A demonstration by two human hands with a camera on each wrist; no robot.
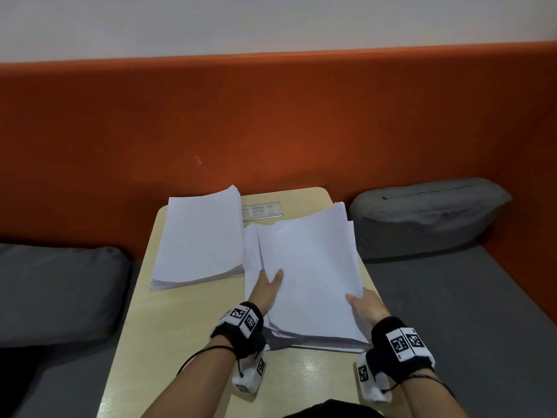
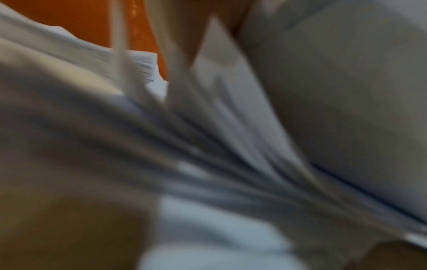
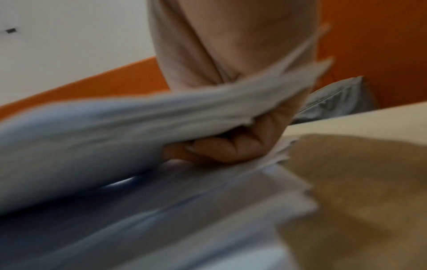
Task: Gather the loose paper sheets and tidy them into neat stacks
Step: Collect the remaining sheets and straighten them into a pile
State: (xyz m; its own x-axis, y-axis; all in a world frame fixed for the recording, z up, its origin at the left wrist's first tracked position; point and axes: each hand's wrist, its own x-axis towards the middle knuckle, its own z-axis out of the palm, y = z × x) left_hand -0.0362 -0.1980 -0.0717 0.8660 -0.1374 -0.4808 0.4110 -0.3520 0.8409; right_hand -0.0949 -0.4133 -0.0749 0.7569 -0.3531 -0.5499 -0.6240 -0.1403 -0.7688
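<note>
Beige wooden table (image 1: 180, 327) at frame centre, orange padded wall (image 1: 271, 116) behind, grey cushions (image 1: 422, 215) either side, neat paper stack (image 1: 199, 239) upper left, left hand (image 1: 266, 286) and right hand (image 1: 366, 306) both pinching the lifted sheaf (image 1: 310, 273) over loose sheets (image 1: 316, 342) at centre right.

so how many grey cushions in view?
2. One cushion lies left of the table; the other cushion sits to its right against the orange backrest. More may lie outside the picture.

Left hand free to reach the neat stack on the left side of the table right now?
Probably not yet. The left hand grips the loose sheets together with the right hand. The neat stack sits close, with nothing between; it must let go first.
</note>
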